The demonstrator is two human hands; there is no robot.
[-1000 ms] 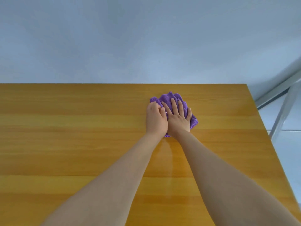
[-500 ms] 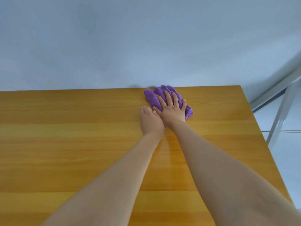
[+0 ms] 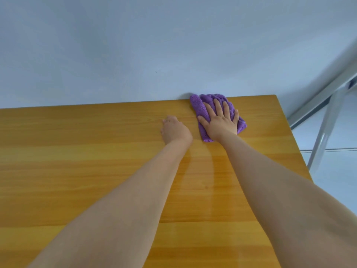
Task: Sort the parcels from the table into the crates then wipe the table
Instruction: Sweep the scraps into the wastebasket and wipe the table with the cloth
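Observation:
A folded purple cloth point(image 3: 199, 108) lies at the far edge of the wooden table point(image 3: 77, 151), close to its back right corner. My right hand point(image 3: 220, 120) presses flat on the cloth, fingers spread. My left hand point(image 3: 174, 130) rests on the bare table just left of the cloth, apart from it, with the fingers curled under and nothing in it. No parcels or crates are in view.
A pale wall point(image 3: 154, 45) stands right behind the table's far edge. The table's right edge point(image 3: 293, 144) drops to a light floor, where a grey metal frame point(image 3: 324, 120) leans. A faint damp streak point(image 3: 201, 171) runs between my forearms.
My right hand pushed the cloth away from me to the table's far edge. My left hand came off the cloth and now sits apart to its left.

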